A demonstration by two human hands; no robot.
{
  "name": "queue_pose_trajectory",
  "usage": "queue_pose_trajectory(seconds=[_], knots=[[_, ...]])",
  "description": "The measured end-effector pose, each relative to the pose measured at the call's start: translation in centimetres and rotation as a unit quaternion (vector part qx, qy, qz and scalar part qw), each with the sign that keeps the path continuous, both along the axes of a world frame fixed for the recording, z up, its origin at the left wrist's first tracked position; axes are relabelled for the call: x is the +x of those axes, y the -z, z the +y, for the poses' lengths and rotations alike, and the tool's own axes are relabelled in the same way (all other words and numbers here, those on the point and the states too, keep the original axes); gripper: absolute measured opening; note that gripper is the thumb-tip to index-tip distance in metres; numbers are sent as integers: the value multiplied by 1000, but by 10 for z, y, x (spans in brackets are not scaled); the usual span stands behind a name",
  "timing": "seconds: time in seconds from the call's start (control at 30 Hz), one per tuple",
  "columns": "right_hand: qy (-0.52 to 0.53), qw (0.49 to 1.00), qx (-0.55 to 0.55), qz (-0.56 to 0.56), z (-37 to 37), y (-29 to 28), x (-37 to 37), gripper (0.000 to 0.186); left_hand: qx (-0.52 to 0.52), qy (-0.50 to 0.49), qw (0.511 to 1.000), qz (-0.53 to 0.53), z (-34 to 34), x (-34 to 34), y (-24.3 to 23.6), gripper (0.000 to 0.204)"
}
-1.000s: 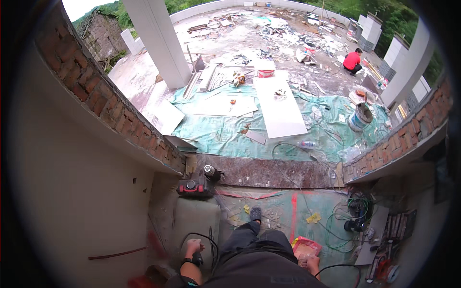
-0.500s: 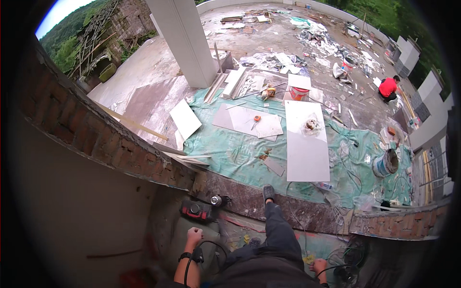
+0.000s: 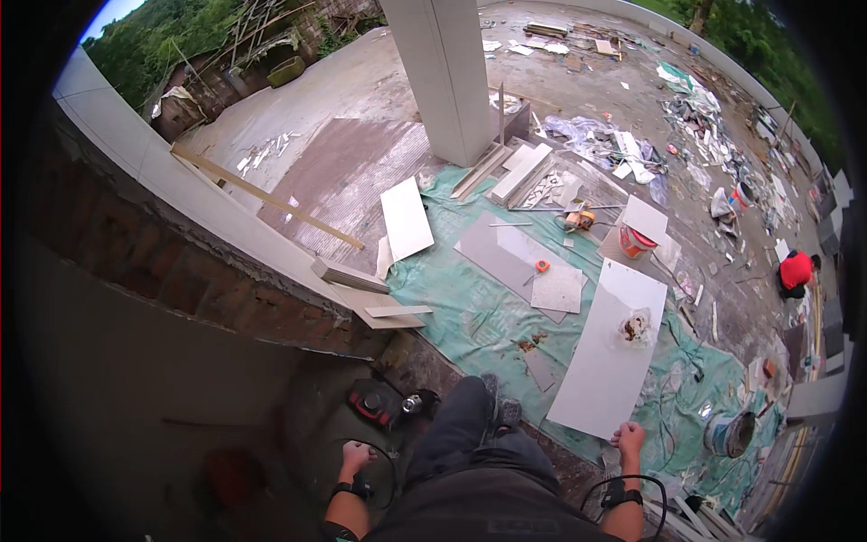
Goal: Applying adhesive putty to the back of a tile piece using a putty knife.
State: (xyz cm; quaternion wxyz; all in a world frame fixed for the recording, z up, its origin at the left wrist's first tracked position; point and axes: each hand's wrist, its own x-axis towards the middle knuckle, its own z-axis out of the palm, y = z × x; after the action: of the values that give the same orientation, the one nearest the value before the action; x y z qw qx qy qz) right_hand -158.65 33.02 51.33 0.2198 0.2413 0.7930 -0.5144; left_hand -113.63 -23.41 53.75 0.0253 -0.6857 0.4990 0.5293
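Note:
My left hand (image 3: 357,453) hangs low beside my body with curled fingers, a black cable looping by its wrist device. Just beyond it lie a black-and-red case (image 3: 372,402) and a silver-and-black cylinder (image 3: 414,405). My right hand (image 3: 626,437) is raised beside my leg, fingers curled, just in front of a long white board (image 3: 578,370) lying on green sheeting. Whether either hand holds anything small is hidden. My feet (image 3: 501,406) are at the doorway threshold.
A pillar (image 3: 442,81), brick door edge (image 3: 226,280), bucket (image 3: 730,434), red-lidded bucket (image 3: 637,240), orange tape measure (image 3: 542,266), leaning boards (image 3: 406,217) and scattered debris (image 3: 632,144) surround the way out. A person in red (image 3: 795,271) crouches at the far right.
I have stepped forward into the doorway, and the view has swung left, so the pillar and crouching person appear further right. My right hand has risen higher in view.

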Motion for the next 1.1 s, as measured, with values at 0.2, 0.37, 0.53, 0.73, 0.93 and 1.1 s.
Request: queue_pose_trajectory(seconds=[0.2, 0.37, 0.53, 0.73, 0.93, 1.1], knots=[[-8, 997, 41, -72, -48, 7, -63, 13, 96, -57, 994, 6, -30, -105, 73, 16], [-36, 983, 61, -169, -122, 4, -77, 16, 254, -96, 954, 126, -106, -183, 141, 20], [-180, 960, 145, -161, -207, -51, -126, 17, 18, 18, 997, 71, -174, -352, 100, 15], [-78, 984, 61, -147, -278, 8, -272, 14, -6, -13, 998, 65, -290, -412, 103, 16], [-71, 993, 32, -84, -398, 43, -427, 15, 47, -64, 995, 62, -367, -450, 110, 19], [-108, 993, 22, -45, -485, 52, -522, 16, 46, -17, 998, 29, -405, -522, 72, 19]])
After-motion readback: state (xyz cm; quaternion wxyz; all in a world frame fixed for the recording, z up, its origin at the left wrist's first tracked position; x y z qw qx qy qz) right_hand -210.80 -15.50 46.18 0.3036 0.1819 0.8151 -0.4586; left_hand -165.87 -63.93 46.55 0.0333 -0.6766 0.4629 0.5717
